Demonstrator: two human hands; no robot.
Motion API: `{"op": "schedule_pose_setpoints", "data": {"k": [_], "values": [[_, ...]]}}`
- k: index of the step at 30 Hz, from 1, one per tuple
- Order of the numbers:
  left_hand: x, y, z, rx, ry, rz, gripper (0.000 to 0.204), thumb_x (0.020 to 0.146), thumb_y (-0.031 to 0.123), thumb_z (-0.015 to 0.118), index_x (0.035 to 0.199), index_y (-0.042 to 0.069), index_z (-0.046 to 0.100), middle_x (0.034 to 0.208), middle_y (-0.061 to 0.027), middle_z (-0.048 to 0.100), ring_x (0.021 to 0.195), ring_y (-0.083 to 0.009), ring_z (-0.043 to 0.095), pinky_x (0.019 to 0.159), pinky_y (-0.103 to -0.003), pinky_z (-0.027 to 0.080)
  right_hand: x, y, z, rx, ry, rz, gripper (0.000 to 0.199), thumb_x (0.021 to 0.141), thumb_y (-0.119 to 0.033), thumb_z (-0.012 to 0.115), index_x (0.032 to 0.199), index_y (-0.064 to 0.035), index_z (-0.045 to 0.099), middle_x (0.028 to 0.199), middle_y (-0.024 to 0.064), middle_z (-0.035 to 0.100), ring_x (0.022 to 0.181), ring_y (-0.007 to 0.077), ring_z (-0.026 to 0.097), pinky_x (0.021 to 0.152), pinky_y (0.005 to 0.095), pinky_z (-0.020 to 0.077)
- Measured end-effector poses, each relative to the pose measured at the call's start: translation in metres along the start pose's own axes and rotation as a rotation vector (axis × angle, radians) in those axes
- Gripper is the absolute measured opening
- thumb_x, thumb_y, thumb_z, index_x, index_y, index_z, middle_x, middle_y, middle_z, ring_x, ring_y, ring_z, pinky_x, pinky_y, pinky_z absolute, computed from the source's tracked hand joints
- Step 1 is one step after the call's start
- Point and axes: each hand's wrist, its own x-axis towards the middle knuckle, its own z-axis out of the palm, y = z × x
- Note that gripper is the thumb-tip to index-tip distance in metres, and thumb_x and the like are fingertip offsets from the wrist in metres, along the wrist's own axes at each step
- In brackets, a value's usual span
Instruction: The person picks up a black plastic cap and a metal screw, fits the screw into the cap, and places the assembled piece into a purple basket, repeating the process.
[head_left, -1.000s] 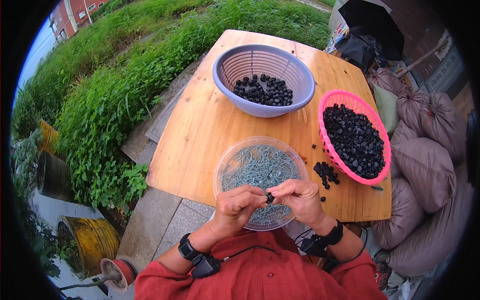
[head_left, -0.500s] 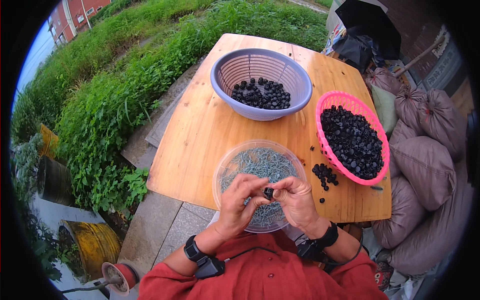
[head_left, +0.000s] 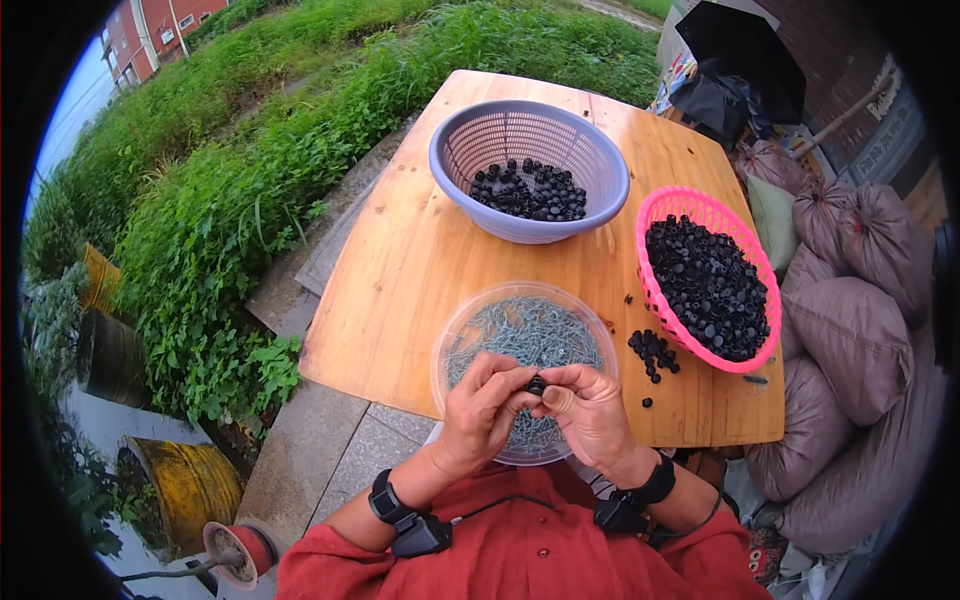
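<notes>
Above the near side of a clear round tub (head_left: 437, 352) full of silvery screws (head_left: 530, 325), my two hands meet fingertip to fingertip. A small black plastic cap (head_left: 537, 384) sits between them. My left hand (head_left: 480, 412) is closed, pinching the cap with thumb and forefinger. Closed as well, my right hand (head_left: 592, 412) presses its thumb and forefinger together at the cap's right side; whether a screw is in them is hidden. Right of the tub, several loose black caps (head_left: 653, 352) lie on the wooden table (head_left: 385, 300).
A grey-purple basket (head_left: 530, 232) with black caps stands at the far side. At the right edge is a pink basket (head_left: 655, 300) heaped with black pieces. Stuffed brown sacks (head_left: 850, 340) crowd the table's right side; green weeds (head_left: 200, 230) grow to the left.
My right thumb has come in closer against the cap, and the cap has turned a little between the fingers. Both hands stay over the tub. The whole view has shifted slightly.
</notes>
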Motion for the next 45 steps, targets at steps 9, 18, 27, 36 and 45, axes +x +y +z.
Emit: {"op": "schedule_pose_setpoints", "data": {"k": [9,18,27,36,45], "values": [[-0.003,-0.002,-0.004,0.017,-0.036,0.068,0.027,0.068,-0.001,0.069,0.093,-0.002,0.059,0.081,-0.0125,0.054,0.069,-0.0230,0.057,0.057,-0.029,0.047,-0.003,-0.007,0.001,-0.073,-0.020,0.018,0.017,0.080,0.002,0.062,0.097,0.0031,0.059,0.089,0.0102,0.064,0.079,0.0139,0.062,0.072,0.0247,0.0519],[-0.004,0.000,-0.002,-0.017,-0.012,0.082,0.030,0.065,-0.001,0.072,0.093,-0.001,0.061,0.079,-0.0116,0.056,0.068,-0.0216,0.057,0.057,-0.028,0.047,-0.004,-0.011,-0.003,-0.117,-0.083,0.007,0.018,0.081,0.002,0.060,0.099,0.0037,0.056,0.091,0.0093,0.062,0.079,0.0139,0.061,0.073,0.0249,0.0517],[-0.001,0.000,-0.004,-0.091,-0.092,0.032,0.030,0.067,-0.002,0.070,0.096,0.000,0.062,0.084,-0.0118,0.058,0.075,-0.0213,0.059,0.061,-0.028,0.048,0.001,-0.028,-0.006,-0.294,-0.133,0.087,0.012,0.082,-0.002,0.062,0.090,0.0018,0.053,0.089,0.0076,0.059,0.077,0.0123,0.060,0.070,0.0234,0.0505],[-0.002,-0.001,-0.004,-0.045,-0.073,-0.007,0.025,0.070,-0.003,0.068,0.093,0.000,0.060,0.091,-0.0138,0.060,0.078,-0.0258,0.061,0.064,-0.030,0.050,-0.009,-0.024,0.010,-0.722,0.029,-0.186,0.013,0.078,-0.003,0.066,0.089,0.0010,0.060,0.081,0.0051,0.061,0.072,0.0088,0.059,0.062,0.0209,0.0485],[-0.013,-0.013,0.001,-0.908,-0.112,-0.549,0.026,0.081,-0.005,0.058,0.107,-0.001,0.058,0.103,-0.0084,0.058,0.088,-0.0154,0.060,0.078,-0.026,0.050,-0.005,-0.032,0.009,-0.858,0.009,-0.249,0.013,0.078,0.003,0.063,0.092,0.0042,0.062,0.083,0.0064,0.061,0.074,0.0091,0.060,0.063,0.0203,0.0491]]}}
